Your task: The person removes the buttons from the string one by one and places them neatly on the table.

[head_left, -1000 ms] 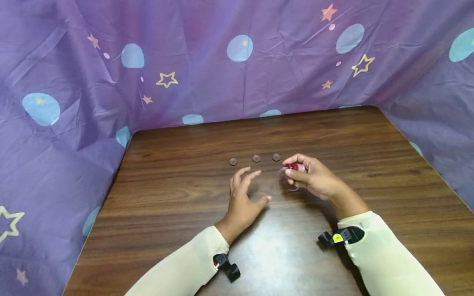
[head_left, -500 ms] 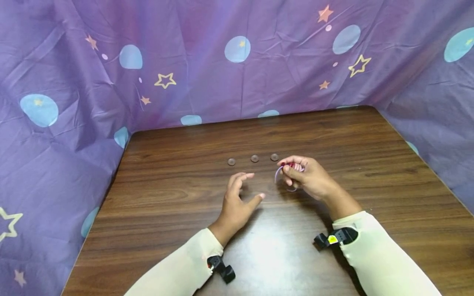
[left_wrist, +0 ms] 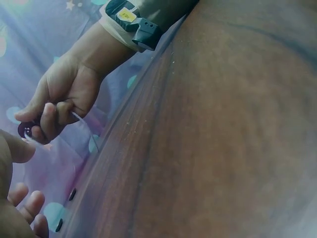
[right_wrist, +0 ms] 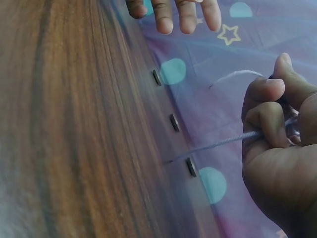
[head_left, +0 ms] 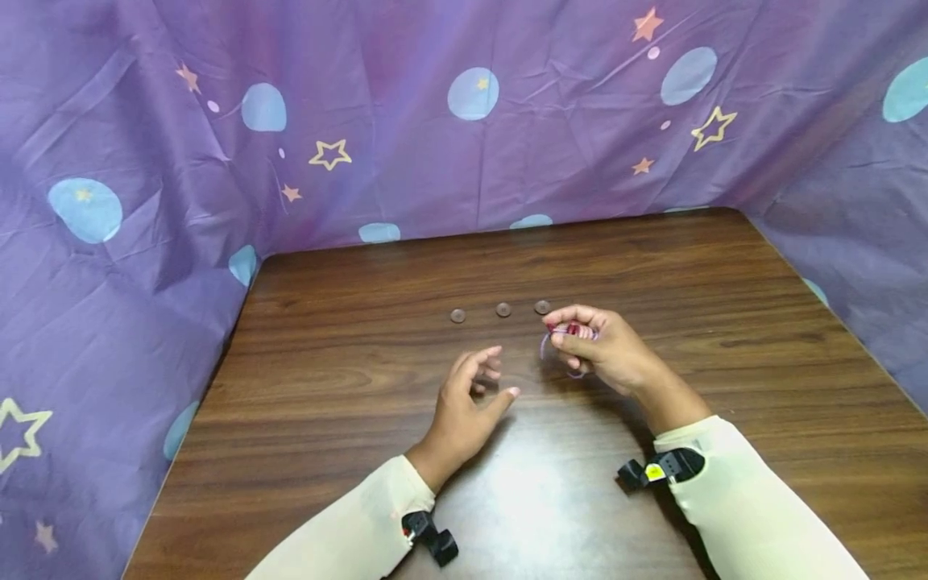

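Observation:
My right hand (head_left: 619,354) pinches a small stack of red and pink buttons (head_left: 582,331) above the table. A lilac string (right_wrist: 213,145) runs out of this hand, and a shorter end curves from its fingertips. In the left wrist view a dark round button (left_wrist: 25,130) with light holes shows at those fingertips; the rest of the stack is hidden by the fingers. My left hand (head_left: 464,411) hovers to the left, thumb apart from loosely bent fingers, holding nothing. Beyond the hands, three brown round buttons (head_left: 503,309) lie in a row.
The dark wood-grain table (head_left: 348,322) carries the buttons. A purple curtain (head_left: 406,121) with stars and blue circles hangs behind it and along its sides. Each sleeve has a black wrist camera (head_left: 663,469) strapped on.
My left hand has drawn back slightly toward the lower left, its fingers bending more. My right hand has shifted a little left, and the short string end now hangs down from its fingertips.

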A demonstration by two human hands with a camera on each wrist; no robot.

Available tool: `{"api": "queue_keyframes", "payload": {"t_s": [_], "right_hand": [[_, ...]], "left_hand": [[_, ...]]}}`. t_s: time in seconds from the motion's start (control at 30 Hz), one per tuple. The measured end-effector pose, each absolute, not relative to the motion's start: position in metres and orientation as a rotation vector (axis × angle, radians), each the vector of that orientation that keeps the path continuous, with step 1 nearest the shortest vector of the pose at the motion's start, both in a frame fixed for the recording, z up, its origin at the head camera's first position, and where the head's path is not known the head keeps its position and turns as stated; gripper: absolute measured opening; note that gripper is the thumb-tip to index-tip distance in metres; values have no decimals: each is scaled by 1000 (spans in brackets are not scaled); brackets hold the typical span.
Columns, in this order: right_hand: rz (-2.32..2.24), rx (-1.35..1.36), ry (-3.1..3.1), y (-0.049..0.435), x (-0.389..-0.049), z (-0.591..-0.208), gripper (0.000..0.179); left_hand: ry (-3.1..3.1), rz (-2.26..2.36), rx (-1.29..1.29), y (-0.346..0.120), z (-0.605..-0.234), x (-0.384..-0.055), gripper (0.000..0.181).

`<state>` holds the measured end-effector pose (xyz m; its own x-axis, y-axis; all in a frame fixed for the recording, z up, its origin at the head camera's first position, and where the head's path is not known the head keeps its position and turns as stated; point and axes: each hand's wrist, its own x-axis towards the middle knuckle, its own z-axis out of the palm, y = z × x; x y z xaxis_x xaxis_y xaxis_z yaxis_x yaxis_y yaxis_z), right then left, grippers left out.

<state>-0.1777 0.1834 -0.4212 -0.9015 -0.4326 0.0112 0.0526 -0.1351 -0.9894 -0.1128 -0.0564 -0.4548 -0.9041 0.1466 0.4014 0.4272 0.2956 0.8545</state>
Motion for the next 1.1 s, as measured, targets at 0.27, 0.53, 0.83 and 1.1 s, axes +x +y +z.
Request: {"api": "queue_keyframes", "payload": {"t_s": [0.27,0.53,0.83,1.1], "right_hand": [[-2114,-387,1784,181,-177,-421,20],[-2060,-403,1836,181,-174,-420,28],[-2157,-422,1859,171,-174,-420,28],[-2022,-376,1980,167,-170,-419,23]], "left_hand": [[-2316,-1668,-542,-55,-454,-112,58],[-2310,-1700,-506,-52,-454,-112,55],[-2324,-1723,-469,-51,-434,-104,51],[-2308,-1656,-506,-54,-451,-111,50]]}}
